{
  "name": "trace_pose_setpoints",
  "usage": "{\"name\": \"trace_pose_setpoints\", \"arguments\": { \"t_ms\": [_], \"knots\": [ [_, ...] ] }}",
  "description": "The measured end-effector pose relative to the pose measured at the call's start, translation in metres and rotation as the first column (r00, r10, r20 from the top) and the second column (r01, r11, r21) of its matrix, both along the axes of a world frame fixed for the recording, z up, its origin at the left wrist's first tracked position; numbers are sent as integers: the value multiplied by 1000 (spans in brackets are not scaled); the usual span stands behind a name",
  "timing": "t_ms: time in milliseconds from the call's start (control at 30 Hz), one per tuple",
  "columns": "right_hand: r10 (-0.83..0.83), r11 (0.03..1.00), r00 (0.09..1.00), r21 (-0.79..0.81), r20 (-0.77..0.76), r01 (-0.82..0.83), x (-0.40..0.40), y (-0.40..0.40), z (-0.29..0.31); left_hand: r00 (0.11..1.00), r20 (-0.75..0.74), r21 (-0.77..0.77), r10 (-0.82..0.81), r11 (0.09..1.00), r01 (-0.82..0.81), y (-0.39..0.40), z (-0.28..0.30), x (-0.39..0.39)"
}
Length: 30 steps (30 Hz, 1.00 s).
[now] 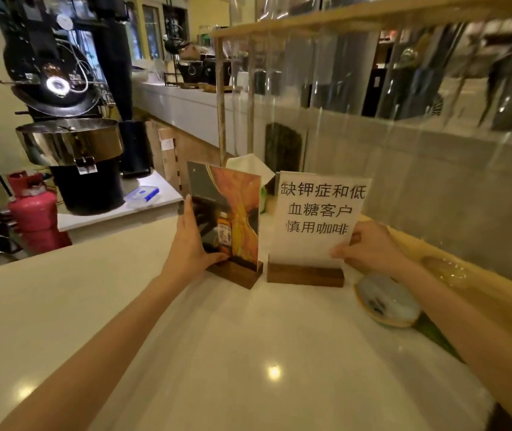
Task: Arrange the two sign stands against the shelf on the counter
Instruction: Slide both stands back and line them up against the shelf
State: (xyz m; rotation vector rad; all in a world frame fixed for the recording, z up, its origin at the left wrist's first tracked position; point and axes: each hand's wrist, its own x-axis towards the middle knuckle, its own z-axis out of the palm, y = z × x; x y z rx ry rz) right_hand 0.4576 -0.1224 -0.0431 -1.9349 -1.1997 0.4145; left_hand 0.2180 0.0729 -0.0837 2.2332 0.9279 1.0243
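**A:** status on the two stands?

**B:** Both upright on the white counter [217,353], side by side around 12 o'clock from me, bases near each other but not touching. I see the picture sign stand [228,219] to the left: orange and dark artwork, wooden block base, turned a bit so its face angles toward 5 o'clock. The text sign stand [317,225] sits at its 3 o'clock, white sheet with black Chinese characters, facing me squarely.

**A:** grip?

**B:** My left hand [192,244] holds the picture sign's left edge, fingers flat up the side, thumb pressed on the front face low down near the base. My right hand [373,247] pinches the text sheet at its lower right corner, thumb in front, fingers curled behind (can't see them).

**A:** shelf?

**B:** The wooden shelf frame [222,98] wrapped in clear plastic rises right behind both stands, 12 to 2 o'clock. Can't tell whether either stand touches it.

**A:** anything else close?

**B:** Round dish [388,301] with a yellow rim at 4 o'clock from the text stand, under my right forearm. Something pale and folded [245,164] pokes up behind the picture sign (can't make out what it is).
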Motion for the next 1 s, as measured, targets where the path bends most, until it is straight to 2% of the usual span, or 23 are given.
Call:
{"name": "trace_pose_setpoints", "arguments": {
  "t_ms": [233,500,700,1000],
  "knots": [
    [-154,987,988,44,-11,154,9,-16,-3,999,-9,-14,-33,999,33,13,-2,50],
    [-233,970,969,84,76,227,7,-19,-7,996,-32,35,-87,996,88,22,-3,84],
    [-303,948,948,130,97,290,1,-19,-9,993,-76,13,-86,996,88,33,-3,103],
    [-384,913,922,170,45,371,-5,-16,-13,993,-62,45,-100,994,103,28,0,125]
  ]
}}
